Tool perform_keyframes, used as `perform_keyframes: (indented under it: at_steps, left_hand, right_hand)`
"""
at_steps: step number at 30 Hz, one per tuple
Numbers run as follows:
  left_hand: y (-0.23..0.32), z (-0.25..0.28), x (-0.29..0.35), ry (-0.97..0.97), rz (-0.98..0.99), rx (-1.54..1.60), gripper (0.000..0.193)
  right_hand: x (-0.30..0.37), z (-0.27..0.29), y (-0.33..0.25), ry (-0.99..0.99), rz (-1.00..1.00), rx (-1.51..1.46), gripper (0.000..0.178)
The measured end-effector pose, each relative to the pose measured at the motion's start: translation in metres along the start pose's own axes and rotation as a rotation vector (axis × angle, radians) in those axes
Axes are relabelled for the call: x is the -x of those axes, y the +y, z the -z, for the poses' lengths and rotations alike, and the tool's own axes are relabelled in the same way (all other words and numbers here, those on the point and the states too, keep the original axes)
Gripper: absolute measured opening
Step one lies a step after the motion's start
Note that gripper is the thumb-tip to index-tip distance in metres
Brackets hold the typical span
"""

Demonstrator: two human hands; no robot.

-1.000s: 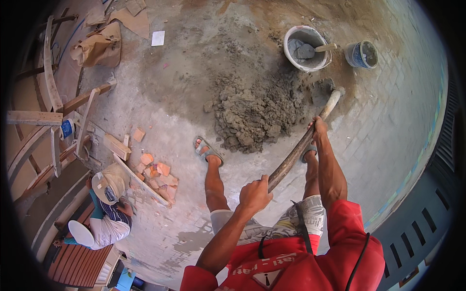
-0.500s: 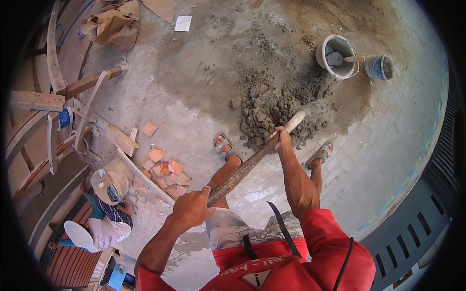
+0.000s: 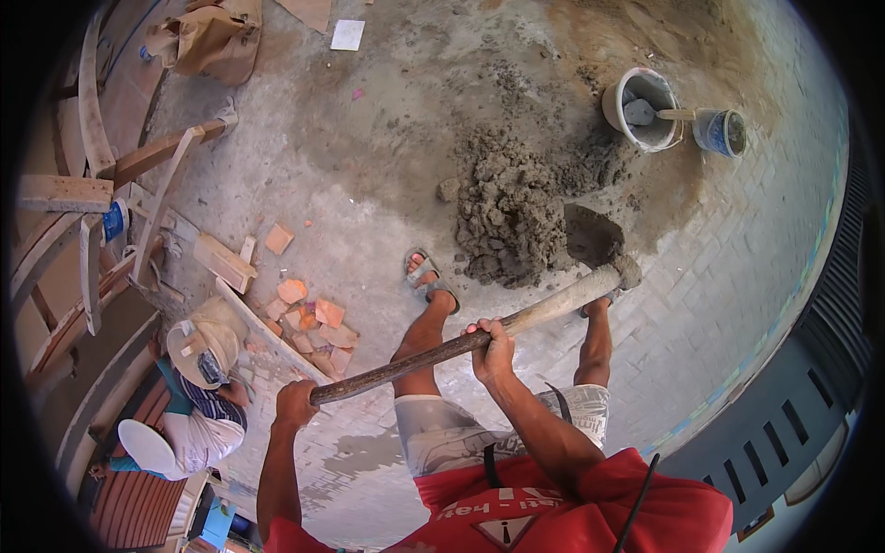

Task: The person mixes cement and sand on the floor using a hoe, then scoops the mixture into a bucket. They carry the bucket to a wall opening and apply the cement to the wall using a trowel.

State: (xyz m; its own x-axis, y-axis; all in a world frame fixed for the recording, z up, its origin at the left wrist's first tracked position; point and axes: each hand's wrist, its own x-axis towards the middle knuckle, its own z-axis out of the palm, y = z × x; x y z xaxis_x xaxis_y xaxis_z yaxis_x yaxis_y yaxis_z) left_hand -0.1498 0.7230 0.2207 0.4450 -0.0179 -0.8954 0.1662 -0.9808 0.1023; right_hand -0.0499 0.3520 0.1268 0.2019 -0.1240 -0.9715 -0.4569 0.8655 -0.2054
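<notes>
Both my hands grip the long wooden handle of a hoe [image 3: 406, 364]. My left hand [image 3: 296, 404] is closed around the handle's end on the left. Farther along, my right hand [image 3: 493, 352] wraps the middle of the shaft. At the far right end, the mortar-coated hoe blade [image 3: 593, 236] is beside a lumpy heap of wet grey mortar [image 3: 513, 207]. The blade partly overlaps the heap's right side; whether it touches cannot be told. My right foot is mostly hidden behind the hoe head.
A white bucket [image 3: 612, 109] with a long-handled scoop [image 3: 714, 131] stands beyond the heap. Broken orange brick pieces [image 3: 318, 323] lie left of my feet, near wooden frames [image 3: 166, 203]. At lower left, a person [image 3: 212, 419] sits by a dirty bucket [image 3: 207, 346]. A paper sack [image 3: 217, 41] lies far left.
The hoe has swung right and its head has come up out of the heap into sight. My left hand moved left; my right hand came lower and nearer to me.
</notes>
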Motion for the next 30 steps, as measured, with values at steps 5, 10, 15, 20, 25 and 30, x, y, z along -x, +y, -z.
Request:
perform_keyframes:
  at_steps: [5, 10, 15, 20, 25, 30]
  left_hand:
    - [0.078, 0.055, 0.061, -0.126, 0.18, 0.011, 0.028]
    - [0.168, 0.052, 0.009, -0.169, 0.192, -0.099, 0.04]
    - [0.229, 0.066, 0.025, -0.241, 0.044, -0.02, 0.04]
    - [0.404, 0.09, -0.047, -0.15, -0.176, 0.006, 0.048]
    - [0.534, 0.111, -0.148, -0.179, -0.341, 0.139, 0.058]
    - [0.505, 0.136, -0.169, -0.239, -0.39, 0.192, 0.06]
  right_hand:
    - [-0.029, 0.003, -0.019, -0.004, -0.112, 0.113, 0.009]
    - [-0.157, 0.025, -0.048, 0.038, -0.09, 0.148, 0.006]
    - [-0.1, 0.042, -0.123, 0.045, -0.073, 0.024, 0.009]
    - [-0.186, 0.072, -0.298, 0.028, 0.144, -0.025, 0.008]
    - [-0.251, 0.049, -0.425, 0.288, 0.417, 0.252, 0.016]
    - [-0.276, 0.008, -0.404, 0.399, 0.429, 0.494, 0.023]
